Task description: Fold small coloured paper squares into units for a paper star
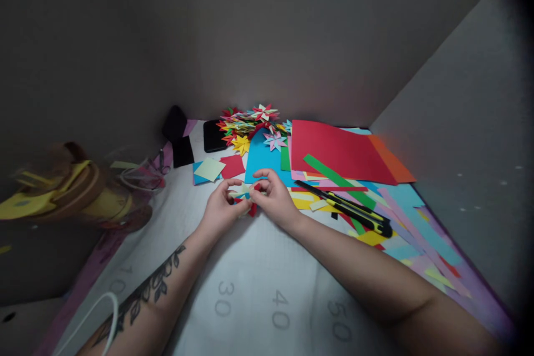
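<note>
Between my two hands, near the middle of the table, is a small folded paper piece [242,193] in pale green, blue and red. My left hand [223,206] has its fingers closed on the left side of it. Thumb and fingers of my right hand [273,199] pinch its right side. The hands nearly touch, and the fingers cover part of the folds. Just beyond them a blue sheet [262,158] lies flat. A pile of folded paper stars [246,122] sits behind, with a yellow star [241,145] at its front.
Right of my hands lie a black and yellow cutter [362,216], a large red sheet [334,153] and many paper strips. Pale green [209,169] and red squares, a black phone-like object [214,136] and scissors [162,164] are at left. A blurred brown container [100,192] stands far left.
</note>
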Available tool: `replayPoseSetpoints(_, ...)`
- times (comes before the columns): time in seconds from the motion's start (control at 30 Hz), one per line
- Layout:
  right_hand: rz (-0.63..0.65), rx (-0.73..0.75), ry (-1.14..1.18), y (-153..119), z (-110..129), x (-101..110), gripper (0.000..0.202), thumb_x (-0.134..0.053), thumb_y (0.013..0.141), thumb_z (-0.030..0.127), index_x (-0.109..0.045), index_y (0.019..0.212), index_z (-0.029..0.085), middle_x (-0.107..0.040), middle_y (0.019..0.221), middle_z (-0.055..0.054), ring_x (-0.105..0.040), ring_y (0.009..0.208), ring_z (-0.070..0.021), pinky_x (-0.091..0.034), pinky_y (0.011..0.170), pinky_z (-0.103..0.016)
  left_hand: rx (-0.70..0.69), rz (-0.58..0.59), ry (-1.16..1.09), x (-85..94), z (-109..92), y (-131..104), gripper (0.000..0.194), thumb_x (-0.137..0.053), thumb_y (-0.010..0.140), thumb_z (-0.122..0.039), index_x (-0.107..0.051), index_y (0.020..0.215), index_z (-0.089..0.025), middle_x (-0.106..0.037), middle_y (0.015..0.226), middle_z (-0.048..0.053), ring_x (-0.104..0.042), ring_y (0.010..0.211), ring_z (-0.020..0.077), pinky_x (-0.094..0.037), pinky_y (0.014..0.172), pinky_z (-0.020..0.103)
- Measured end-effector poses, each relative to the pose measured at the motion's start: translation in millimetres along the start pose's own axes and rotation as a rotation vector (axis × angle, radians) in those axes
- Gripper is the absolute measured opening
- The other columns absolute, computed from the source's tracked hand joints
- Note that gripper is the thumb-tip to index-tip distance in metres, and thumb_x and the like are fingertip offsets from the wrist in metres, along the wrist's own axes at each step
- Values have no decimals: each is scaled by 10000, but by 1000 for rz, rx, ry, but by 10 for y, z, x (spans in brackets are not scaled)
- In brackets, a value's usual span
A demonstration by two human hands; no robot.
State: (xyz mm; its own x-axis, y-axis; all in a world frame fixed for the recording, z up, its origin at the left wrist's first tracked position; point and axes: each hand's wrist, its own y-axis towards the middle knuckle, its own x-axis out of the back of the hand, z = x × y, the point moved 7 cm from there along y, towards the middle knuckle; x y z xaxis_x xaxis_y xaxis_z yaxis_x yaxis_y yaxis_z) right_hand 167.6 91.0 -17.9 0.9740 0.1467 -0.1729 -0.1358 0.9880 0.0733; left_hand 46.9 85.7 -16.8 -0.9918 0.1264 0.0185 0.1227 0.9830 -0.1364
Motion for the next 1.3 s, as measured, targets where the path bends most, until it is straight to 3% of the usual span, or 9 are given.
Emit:
replayPoseSetpoints(0.17,-39,79,22,42,-6,28,456,-635,684,203,-414,1081,243,-569,948,-9,-568,844,-131,-464,718,-257,13,-98,-135,113,76,40,537,-765,555,-282,-477,996,-170,-633,661,-22,-566,497,102,-432,475,189)
replayPoseSetpoints(0.33,-8,42,-3,60,-94,2,362,-599,738,234,-452,1068,230,-522,767,31,-564,726,-117,-461,653,-237,-24,-104,-181,129,73,46,499,-760,575,-275,-505,990,-166,-636,769,-1,-591,598,100,-463,568,202)
replayPoseSetpoints(0.57,-54,181,-289,-10,21,62,428,-524,785,183,-456,1203,241,-535,886,-6,-546,767,-119,-466,672,-242,-80,-94,8,134,34,32,450,-731,591,-264,-533,983,-163,-637,746,-1,-601,644,119,-461,596,212)
replayPoseSetpoints(0.7,-94,408,-434,-80,248,49,287,-546,763,144,-532,1035,235,-553,994,-41,-544,934,-167,-458,800,-309,-120,-125,65,149,-17,15,379,-712,607,-260,-554,936,-159,-649,800,12,-608,673,125,-463,603,215)
replayPoseSetpoints(0.8,-72,486,-513,-106,340,14,130,-547,770,137,-575,861,225,-555,984,-49,-531,1005,-189,-450,845,-342,-113,-122,53,142,-43,8,325,-710,609,-259,-568,881,-150,-655,798,15,-620,693,134,-473,619,223)
replayPoseSetpoints(1.03,-29,527,-580,-110,358,-14,103,-564,776,157,-623,818,229,-536,1056,-71,-524,1042,-206,-454,870,-376,-136,-92,109,130,-13,30,208,-696,627,-274,-609,774,-155,-677,752,15,-636,674,145,-496,613,232)
replayPoseSetpoints(1.3,-26,488,-650,-103,352,-22,78,-531,806,184,-594,770,213,-545,1019,-67,-516,1041,-206,-411,909,-387,-235,-146,247,130,-93,-44,117,-649,678,-238,-630,764,-161,-677,739,6,-629,660,132,-496,617,223)
